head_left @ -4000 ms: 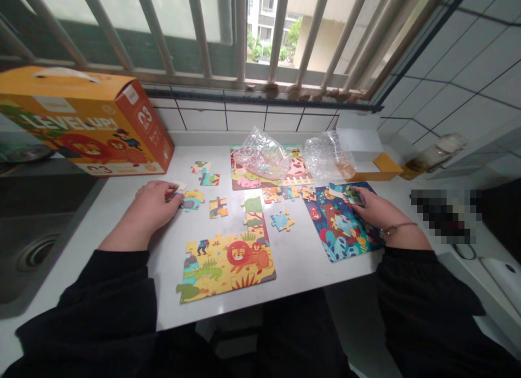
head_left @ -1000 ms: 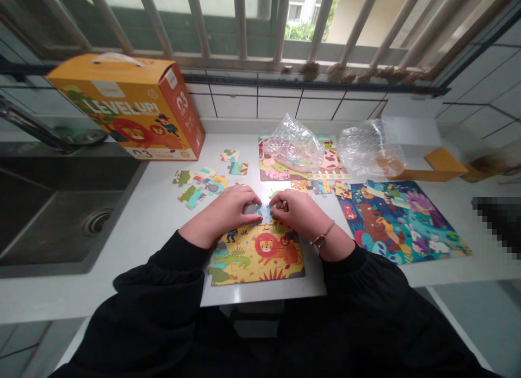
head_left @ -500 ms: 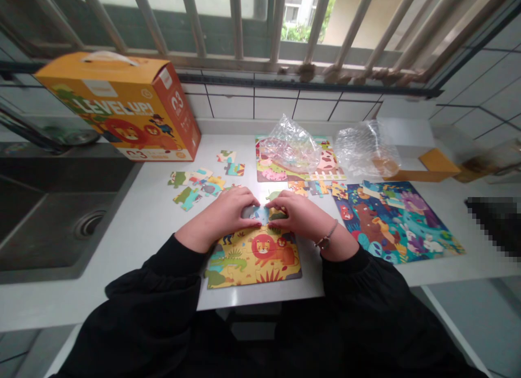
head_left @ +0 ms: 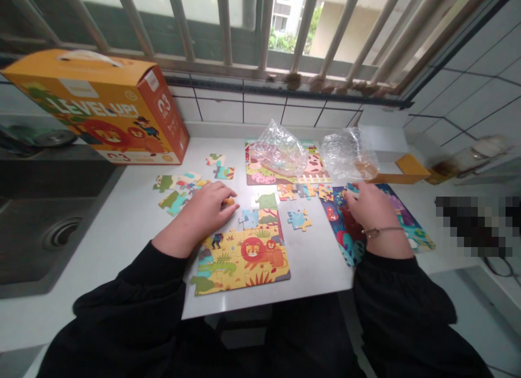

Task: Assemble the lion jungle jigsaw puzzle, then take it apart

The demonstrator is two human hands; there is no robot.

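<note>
My left hand (head_left: 209, 205) rests palm-down beside a cluster of loose jigsaw pieces (head_left: 174, 200), its thumb and fingers apart around an orange piece (head_left: 228, 202). My right hand (head_left: 371, 207) is over the dark blue animal puzzle (head_left: 340, 226), thumb and fingertips closed on a pale puzzle piece (head_left: 352, 189) that is mostly hidden. Between the hands lies a partly joined yellow lion puzzle (head_left: 244, 261). A light blue piece (head_left: 249, 219) and a green tree piece (head_left: 266, 200) stand along its upper side. A loose blue-and-yellow piece (head_left: 299, 219) sits to its right.
An orange puzzle box (head_left: 109, 112) stands at the back left by a dark sink (head_left: 32, 215). Crumpled clear plastic (head_left: 285, 150) covers part of a farm puzzle (head_left: 260, 177). Several more pieces (head_left: 305, 190) lie below it. An opened orange-and-white box (head_left: 411, 169) is at the back right.
Both hands have left the light blue piece above the lion puzzle and moved apart. My left hand shifted left; my right hand went right onto the dark blue puzzle. The view turned slightly right.
</note>
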